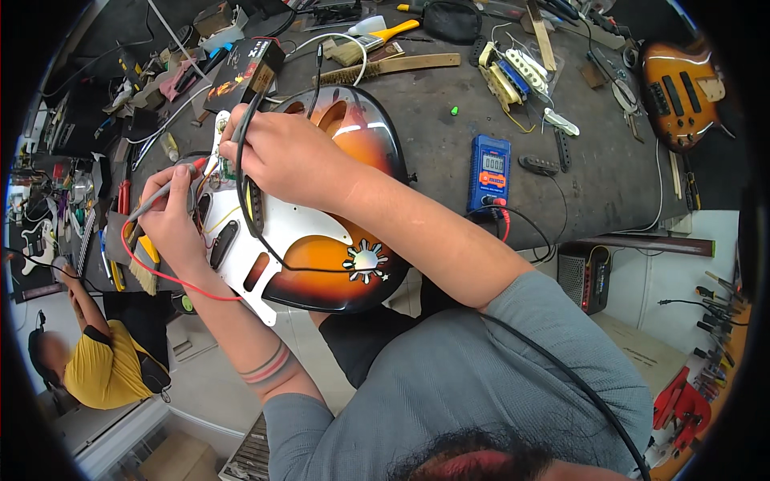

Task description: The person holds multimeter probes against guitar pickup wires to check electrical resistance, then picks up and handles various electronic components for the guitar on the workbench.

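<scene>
A sunburst electric guitar body (365, 220) lies before me, with a white pickguard (301, 224) resting over it, its pickups and wiring exposed. My left hand (172, 220) pinches a grey test probe (152, 200) with a red lead, its red tip end reaching toward the wiring. In my right hand (285, 156) is a second probe (244, 132) with a black lead, pointed down at the electronics near the pickguard's far end. My fingers partly cover the contact points. A blue digital multimeter (489, 172) lies to the right, red and black leads plugged in.
Behind the guitar are a dark box (245, 72), a wooden-handled wire brush (401, 64) and a yellow-handled paintbrush (377, 40). Loose pickups (513, 76) lie at the back right. Another sunburst body (682, 96) is at far right. A person in yellow (112, 365) works at left.
</scene>
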Tool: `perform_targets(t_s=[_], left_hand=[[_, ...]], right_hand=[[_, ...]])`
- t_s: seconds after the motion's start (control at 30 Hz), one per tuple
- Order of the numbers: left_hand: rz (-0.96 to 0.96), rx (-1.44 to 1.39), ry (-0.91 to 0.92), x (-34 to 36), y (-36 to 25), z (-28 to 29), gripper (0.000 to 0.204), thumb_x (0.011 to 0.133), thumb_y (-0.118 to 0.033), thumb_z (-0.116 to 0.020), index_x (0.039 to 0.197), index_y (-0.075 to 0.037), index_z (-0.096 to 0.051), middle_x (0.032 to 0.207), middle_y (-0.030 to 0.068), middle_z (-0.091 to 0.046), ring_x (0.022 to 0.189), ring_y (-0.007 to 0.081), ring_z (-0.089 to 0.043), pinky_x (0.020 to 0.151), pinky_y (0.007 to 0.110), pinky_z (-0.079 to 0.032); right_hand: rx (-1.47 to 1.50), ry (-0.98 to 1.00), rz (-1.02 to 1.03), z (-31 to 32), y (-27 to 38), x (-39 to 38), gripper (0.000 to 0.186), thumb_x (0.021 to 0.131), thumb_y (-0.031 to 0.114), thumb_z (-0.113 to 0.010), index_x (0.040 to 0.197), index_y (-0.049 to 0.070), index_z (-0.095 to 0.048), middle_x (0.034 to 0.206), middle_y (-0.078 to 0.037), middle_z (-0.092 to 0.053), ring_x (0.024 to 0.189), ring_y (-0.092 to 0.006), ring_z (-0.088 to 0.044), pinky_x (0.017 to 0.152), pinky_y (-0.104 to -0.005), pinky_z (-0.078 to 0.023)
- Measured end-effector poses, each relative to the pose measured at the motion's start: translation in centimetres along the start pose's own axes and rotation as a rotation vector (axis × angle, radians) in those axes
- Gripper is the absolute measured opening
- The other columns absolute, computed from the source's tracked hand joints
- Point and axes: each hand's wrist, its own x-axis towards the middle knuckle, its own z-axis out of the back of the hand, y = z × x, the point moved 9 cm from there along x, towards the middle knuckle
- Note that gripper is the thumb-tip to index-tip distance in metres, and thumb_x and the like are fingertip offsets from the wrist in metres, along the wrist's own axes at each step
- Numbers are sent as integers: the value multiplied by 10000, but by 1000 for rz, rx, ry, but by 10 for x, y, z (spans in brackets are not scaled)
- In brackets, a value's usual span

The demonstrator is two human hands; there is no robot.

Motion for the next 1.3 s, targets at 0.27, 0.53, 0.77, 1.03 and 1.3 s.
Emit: perform_targets(t_s=[0.27, 0.53, 0.77, 1.03, 1.3], left_hand=[[11, -37, 0, -1, 5, 5, 160, 982, -83, -774, 1041, 65, -754, 979, 119, -790, 907, 151, -716, 890, 287, -551], [53, -59, -27, -6, -2, 1, 180, 992, -94, -770, 1015, 80, -732, 955, 142, -786, 894, 165, -740, 864, 280, -570], [37, -54, -29, -4, -3, 0, 188, 996, -88, -762, 1007, 96, -726, 938, 161, -782, 879, 175, -751, 832, 279, -587], [56, -40, -9, -3, 2, 2, 204, 993, -120, -774, 1028, 75, -729, 989, 157, -794, 936, 196, -750, 928, 315, -572], [52, -51, -4, -4, 2, 3, 192, 993, -109, -773, 1023, 75, -728, 987, 151, -788, 929, 198, -749, 928, 317, -572]], right_hand=[[269, -62, -117, 13, -7, 7, 200, 1050, 177, -617, 990, -11, -648, 893, -187, -705, 891, -400, -721, 820, -473, -549], [209, 37, -182, 6, 2, 3, 196, 1073, 169, -590, 1020, -14, -638, 859, -140, -722, 873, -354, -736, 808, -438, -556], [126, 60, -53, 2, 8, 4, 205, 1072, 170, -576, 1019, -13, -649, 928, -126, -695, 889, -346, -728, 819, -456, -544], [175, 61, -125, 2, 5, 4, 185, 1078, 177, -584, 1025, 4, -623, 866, -138, -714, 889, -370, -725, 809, -486, -541], [164, 43, -108, 0, 4, 2, 174, 1066, 169, -594, 1023, 2, -616, 903, -176, -706, 925, -416, -708, 812, -510, -530]])
